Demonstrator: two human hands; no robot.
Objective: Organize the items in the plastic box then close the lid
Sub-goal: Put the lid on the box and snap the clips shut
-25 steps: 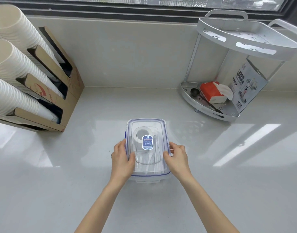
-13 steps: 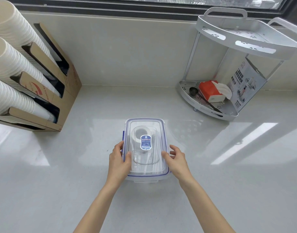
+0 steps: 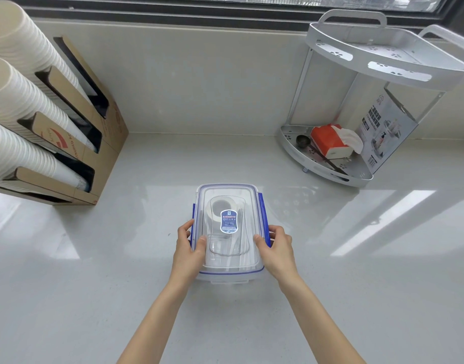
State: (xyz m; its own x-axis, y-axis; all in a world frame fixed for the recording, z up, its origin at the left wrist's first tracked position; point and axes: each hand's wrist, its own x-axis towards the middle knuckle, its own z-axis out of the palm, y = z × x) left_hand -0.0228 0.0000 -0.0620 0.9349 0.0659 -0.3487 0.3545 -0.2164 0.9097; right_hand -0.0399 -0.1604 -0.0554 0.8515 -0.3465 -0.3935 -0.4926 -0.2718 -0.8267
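Observation:
A clear plastic box (image 3: 227, 278) with blue trim sits on the pale counter, its transparent lid (image 3: 228, 193) lying on top with a blue label in the middle. Through the lid I make out a white roll of tape and some pale utensils. My left hand (image 3: 190, 248) presses on the box's left side, thumb on the lid, fingers by the blue left latch. My right hand (image 3: 277, 248) holds the right side at the blue right latch (image 3: 262, 214), which sticks out from the box.
A cardboard holder (image 3: 102, 143) with stacked paper cups stands at the left. A white two-tier corner rack (image 3: 330, 174) at the back right holds a red tissue pack, a dark spoon and a printed box. The window wall runs behind.
Both hands slid outward from the lid top to the box's long sides. The blue side latches now show more, flared outward.

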